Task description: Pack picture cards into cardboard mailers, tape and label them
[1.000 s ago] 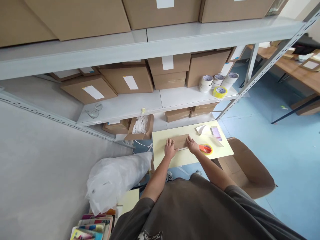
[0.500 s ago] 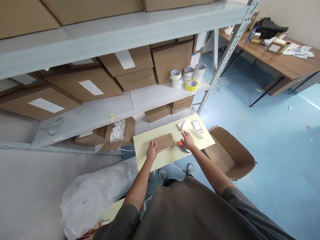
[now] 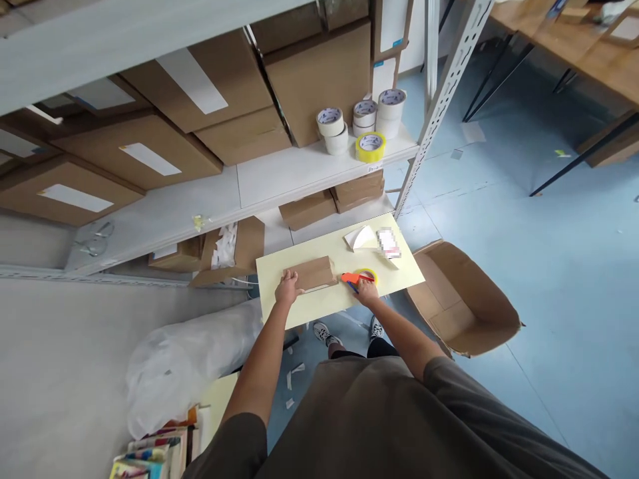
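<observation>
A small brown cardboard box (image 3: 315,271) lies on a pale yellow table (image 3: 309,307). My left hand (image 3: 288,289) rests on the box's left end, fingers lying over it. My right hand (image 3: 368,291) is closed round the handle of an orange tape dispenser (image 3: 355,278) with a yellow tape roll, just right of the box. A white folded sheet (image 3: 360,237) and a small blurred card (image 3: 388,243) lie at the table's far right.
An open empty carton (image 3: 464,303) stands on the blue floor right of the table. Grey shelving (image 3: 279,176) behind holds cardboard boxes and several tape rolls (image 3: 360,123). A big plastic bag (image 3: 190,362) lies at the left, books (image 3: 150,456) below it.
My right hand left the box, moved right and took hold of the tape dispenser. The left hand stayed on the box. My head turned, shifting the view.
</observation>
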A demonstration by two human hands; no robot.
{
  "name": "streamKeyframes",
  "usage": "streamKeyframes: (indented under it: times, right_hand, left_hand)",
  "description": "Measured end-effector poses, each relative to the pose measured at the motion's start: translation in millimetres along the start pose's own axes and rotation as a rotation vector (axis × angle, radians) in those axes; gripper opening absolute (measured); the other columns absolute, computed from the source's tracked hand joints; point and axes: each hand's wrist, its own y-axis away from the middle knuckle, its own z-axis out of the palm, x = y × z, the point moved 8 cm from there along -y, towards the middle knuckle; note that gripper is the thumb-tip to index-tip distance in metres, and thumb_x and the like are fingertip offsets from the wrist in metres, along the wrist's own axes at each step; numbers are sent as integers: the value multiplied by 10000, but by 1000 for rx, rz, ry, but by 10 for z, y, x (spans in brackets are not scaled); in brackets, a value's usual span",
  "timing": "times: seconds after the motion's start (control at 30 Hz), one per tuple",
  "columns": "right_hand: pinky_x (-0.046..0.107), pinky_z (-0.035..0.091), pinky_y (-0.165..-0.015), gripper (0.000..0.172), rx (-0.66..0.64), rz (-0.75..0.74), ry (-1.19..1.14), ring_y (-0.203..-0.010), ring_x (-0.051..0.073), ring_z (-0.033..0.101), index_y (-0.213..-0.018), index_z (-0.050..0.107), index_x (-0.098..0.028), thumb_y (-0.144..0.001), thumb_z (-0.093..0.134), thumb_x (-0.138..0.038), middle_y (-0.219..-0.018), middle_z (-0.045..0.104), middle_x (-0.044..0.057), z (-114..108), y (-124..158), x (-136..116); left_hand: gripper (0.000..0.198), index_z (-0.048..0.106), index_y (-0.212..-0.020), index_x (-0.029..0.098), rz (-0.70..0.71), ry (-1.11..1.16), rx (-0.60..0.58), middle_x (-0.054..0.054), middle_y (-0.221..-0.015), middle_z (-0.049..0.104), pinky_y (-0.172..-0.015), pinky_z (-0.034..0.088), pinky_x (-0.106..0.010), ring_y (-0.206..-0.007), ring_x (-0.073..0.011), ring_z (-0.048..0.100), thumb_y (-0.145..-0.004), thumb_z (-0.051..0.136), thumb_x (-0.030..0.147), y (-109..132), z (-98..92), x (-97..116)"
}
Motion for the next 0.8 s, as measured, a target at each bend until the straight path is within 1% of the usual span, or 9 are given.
streamKeyframes:
  times: [0.1,0.2,0.33,0.4,0.43,0.53,0.63,0.7,0.8]
  right_hand:
    - [484,362,-1182,472,-33,54,22,-1357,368,582,-1427,539,-51,-1008,530,-268,-1413,636,302,43,-42,41]
    - [499,396,-1145,486,-65,63,21,-1316,383,622,-1451,525,-51,-994,495,-216,-1361,668,309,-37,-49,89]
    - [472,461,-1059,549,-73,77,25,-1225,396,678,-1516,461,-53,-1013,485,-271,-1313,696,294,-256,11,189]
    - [457,479,-1029,573,-35,55,-7,-1197,383,687,-1547,421,-78,-1023,484,-301,-1331,693,270,-420,41,169]
    - [452,487,-1015,578,-8,22,-36,-1185,375,689,-1549,414,-89,-1021,492,-310,-1330,695,257,-513,53,117]
    - [452,511,-977,570,71,-150,-159,-1154,362,684,-1506,443,-118,-997,546,-355,-1309,704,226,-824,86,-230]
    - [452,520,-949,557,120,-294,-287,-1111,346,683,-1425,511,-182,-968,609,-484,-1301,705,176,-1131,113,-732]
    - [429,523,-917,567,100,-332,-336,-1042,324,695,-1364,554,-210,-948,631,-587,-1215,730,134,-1263,99,-1079]
    - [386,518,-858,605,0,-354,-342,-945,295,697,-1272,606,-207,-905,665,-684,-1055,744,95,-1301,29,-1530]
  left_hand:
    - [898,476,-1597,250,-2,5,-2,-134,-1783,219,-1216,420,-422,-1591,-367,322,-825,873,481,17,-6,32]
    - [858,475,-1597,295,-16,33,-3,-110,-1789,208,-1213,431,-417,-1600,-347,315,-843,861,428,35,8,17]
    - [853,473,-1595,298,5,75,5,-123,-1787,208,-1233,407,-425,-1611,-338,298,-843,859,410,17,33,7]
    - [856,478,-1590,301,27,107,17,-122,-1783,224,-1237,404,-429,-1609,-340,301,-836,860,431,3,37,10]
    - [858,478,-1590,306,36,124,23,-118,-1783,226,-1236,406,-430,-1609,-341,303,-834,858,443,-1,37,11]
    - [895,465,-1604,307,49,155,21,-116,-1786,214,-1240,398,-429,-1614,-349,286,-823,865,482,-5,49,5]
    - [941,447,-1621,294,61,170,2,-124,-1788,203,-1254,370,-433,-1639,-360,205,-809,879,494,-4,76,-2]
    - [943,441,-1626,298,78,204,7,-120,-1792,188,-1263,353,-443,-1652,-362,154,-811,884,464,-6,92,-7]
    - [951,424,-1638,302,94,284,5,-122,-1794,166,-1277,325,-466,-1656,-376,127,-812,886,398,-6,153,-31]
